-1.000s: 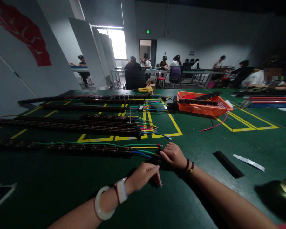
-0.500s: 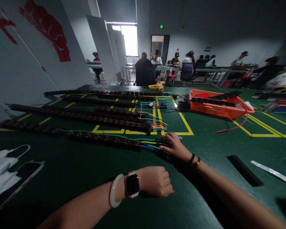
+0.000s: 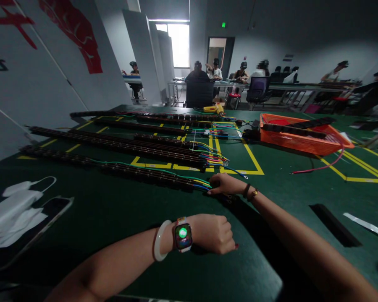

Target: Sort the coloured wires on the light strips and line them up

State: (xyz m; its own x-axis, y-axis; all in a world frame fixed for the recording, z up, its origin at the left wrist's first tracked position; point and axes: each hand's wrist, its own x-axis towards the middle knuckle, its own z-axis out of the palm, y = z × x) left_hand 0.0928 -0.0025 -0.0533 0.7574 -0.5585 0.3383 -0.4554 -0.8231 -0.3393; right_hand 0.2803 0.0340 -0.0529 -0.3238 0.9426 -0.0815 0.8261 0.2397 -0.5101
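Head view: orange basket is sitting on the green table, black strips lying in it, a red wire trailing from its R end. Near bundle is lying L of basket & closer to wearer, its colored wires pointing R. R hand is gripping those wires nr their ends, L of & closer than basket; lugs are poking out under it. L hand is making a fist, well closer than basket; can't tell if anything's inside. Its watch is showing a green icon. Other bundles are lying L of basket, yellow gun resting beyond them. White mask is lying far L of basket, closer side; loose black strip is lying on basket's near side.
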